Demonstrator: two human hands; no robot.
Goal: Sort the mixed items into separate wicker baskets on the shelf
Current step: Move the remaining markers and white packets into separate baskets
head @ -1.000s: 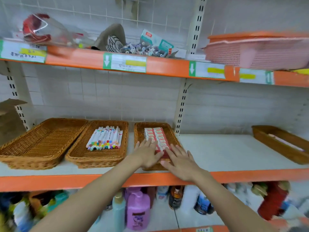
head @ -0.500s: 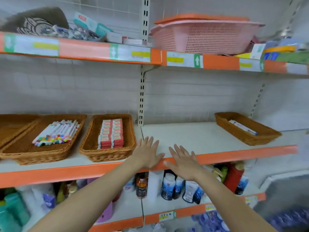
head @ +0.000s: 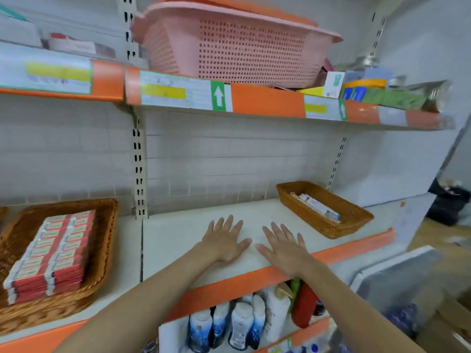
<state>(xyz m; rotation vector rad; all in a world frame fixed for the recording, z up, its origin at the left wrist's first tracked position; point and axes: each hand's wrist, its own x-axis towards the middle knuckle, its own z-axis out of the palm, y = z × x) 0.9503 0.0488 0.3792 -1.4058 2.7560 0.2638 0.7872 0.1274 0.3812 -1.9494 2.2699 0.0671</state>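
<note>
My left hand and my right hand hover side by side over the white shelf board, palms down, fingers spread, both holding nothing. At the left a wicker basket holds neat rows of red-and-white boxes. To the right of my hands, further back on the same shelf, stands a smaller wicker basket with a few white packets inside. My right hand is well short of that basket.
A pink plastic basket and assorted packets sit on the shelf above. Bottles stand on the shelf below. An upright slotted post splits the shelf bays. The shelf ends at the right, with floor beyond.
My view and both hands have swung right, away from the basket of red boxes and along the shelf toward the small right basket. The marker basket has left the view.
</note>
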